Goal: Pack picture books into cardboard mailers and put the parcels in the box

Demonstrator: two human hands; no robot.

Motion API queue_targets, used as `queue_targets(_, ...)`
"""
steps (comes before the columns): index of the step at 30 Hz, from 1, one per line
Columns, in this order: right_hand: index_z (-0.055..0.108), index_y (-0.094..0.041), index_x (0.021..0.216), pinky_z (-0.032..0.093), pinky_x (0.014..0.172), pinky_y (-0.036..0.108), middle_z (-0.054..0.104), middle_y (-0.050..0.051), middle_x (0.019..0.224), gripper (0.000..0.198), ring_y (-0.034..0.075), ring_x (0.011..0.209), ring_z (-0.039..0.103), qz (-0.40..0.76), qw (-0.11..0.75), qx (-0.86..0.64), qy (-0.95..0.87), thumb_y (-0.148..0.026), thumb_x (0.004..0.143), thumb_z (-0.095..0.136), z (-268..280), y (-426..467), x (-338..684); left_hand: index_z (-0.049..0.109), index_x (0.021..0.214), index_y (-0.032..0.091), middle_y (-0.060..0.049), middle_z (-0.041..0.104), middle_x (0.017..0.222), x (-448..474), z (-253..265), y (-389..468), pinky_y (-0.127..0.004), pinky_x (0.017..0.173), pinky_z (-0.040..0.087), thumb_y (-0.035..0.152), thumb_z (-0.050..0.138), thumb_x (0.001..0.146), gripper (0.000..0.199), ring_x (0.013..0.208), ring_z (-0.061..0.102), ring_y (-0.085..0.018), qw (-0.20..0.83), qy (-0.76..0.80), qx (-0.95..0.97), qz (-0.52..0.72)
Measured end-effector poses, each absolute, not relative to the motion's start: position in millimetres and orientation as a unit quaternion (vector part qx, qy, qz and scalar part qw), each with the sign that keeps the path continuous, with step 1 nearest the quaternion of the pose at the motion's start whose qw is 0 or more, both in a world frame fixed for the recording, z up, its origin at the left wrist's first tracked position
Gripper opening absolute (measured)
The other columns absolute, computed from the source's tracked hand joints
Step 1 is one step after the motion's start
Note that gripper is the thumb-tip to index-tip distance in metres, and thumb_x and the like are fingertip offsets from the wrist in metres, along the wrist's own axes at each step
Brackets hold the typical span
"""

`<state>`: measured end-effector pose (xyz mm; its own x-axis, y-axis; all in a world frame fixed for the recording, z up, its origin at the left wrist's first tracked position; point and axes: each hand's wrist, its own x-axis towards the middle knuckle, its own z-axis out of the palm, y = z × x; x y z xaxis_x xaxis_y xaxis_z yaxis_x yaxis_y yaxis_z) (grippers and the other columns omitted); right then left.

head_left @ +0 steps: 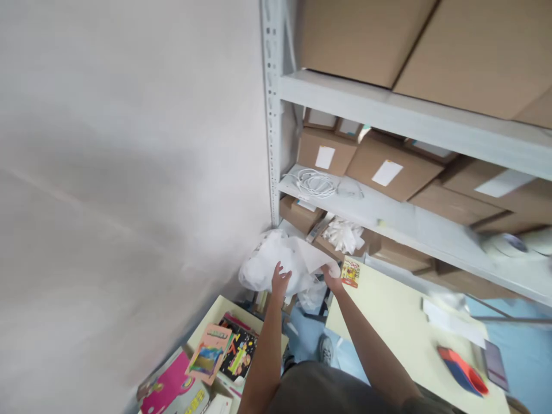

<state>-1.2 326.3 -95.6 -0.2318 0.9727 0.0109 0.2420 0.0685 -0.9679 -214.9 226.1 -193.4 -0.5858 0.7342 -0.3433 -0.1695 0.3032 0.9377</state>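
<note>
My left hand is raised with its fingers apart in front of a bulging white plastic bag. It holds nothing that I can see. A thin white sheet, perhaps paper, curls at its lower right end, where my right hand grips it. Part of the right hand's fingers is hidden behind that sheet. Whether the sheet's far end touches the bag I cannot tell. The bag stands in the corner between the wall and the shelf unit.
A metal shelf carries cardboard boxes and a coiled white cable. On the pale table at right lie a small colourful card, a red and blue object and a phone. Colourful booklets lie lower left.
</note>
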Motion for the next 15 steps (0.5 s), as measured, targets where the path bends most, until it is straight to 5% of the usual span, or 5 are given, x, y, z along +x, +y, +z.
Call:
queue_targets(5,0.082,-0.024,0.103,0.052,0.112,0.052,0.082,0.011,0.113,0.054,0.034,0.116,0.072,0.549,0.406,-0.500,-0.533,-0.070,0.075,0.082,-74,306,78,0.044,0.156,0.026,-0.018,0.049,0.161,-160,-189,254,-0.035,0.096,0.057,0.046,0.087,0.073,0.096,0.129,0.067,-0.031,0.490,0.696,0.183,0.492)
queue_targets(8,0.082,-0.024,0.100,0.055,0.106,0.052,0.082,0.011,0.112,0.055,0.035,0.115,0.073,0.571,0.422,-0.510,-0.486,-0.070,0.071,0.085,-65,293,127,0.055,0.146,0.025,-0.017,0.057,0.154,-117,-189,259,-0.039,0.096,0.056,0.051,0.085,0.074,0.082,0.134,0.063,-0.032,0.572,0.658,0.157,0.464)
queue_targets(12,0.080,-0.022,0.108,0.061,0.092,0.048,0.081,0.013,0.116,0.055,0.035,0.111,0.074,0.587,0.482,-0.528,-0.381,-0.063,0.071,0.087,-68,274,202,0.071,0.111,0.019,-0.015,0.076,0.115,-44,-183,261,-0.038,0.087,0.057,0.061,0.085,0.067,0.062,0.109,0.072,-0.030,0.632,0.587,0.186,0.470)
queue_targets(15,0.079,-0.021,0.108,0.062,0.082,0.043,0.081,0.014,0.114,0.054,0.033,0.102,0.077,0.576,0.533,-0.552,-0.283,-0.055,0.068,0.090,-81,256,269,0.070,0.084,0.018,-0.006,0.072,0.083,11,-173,259,-0.029,0.074,0.054,0.064,0.088,0.058,0.056,0.080,0.069,-0.020,0.610,0.549,0.230,0.523)
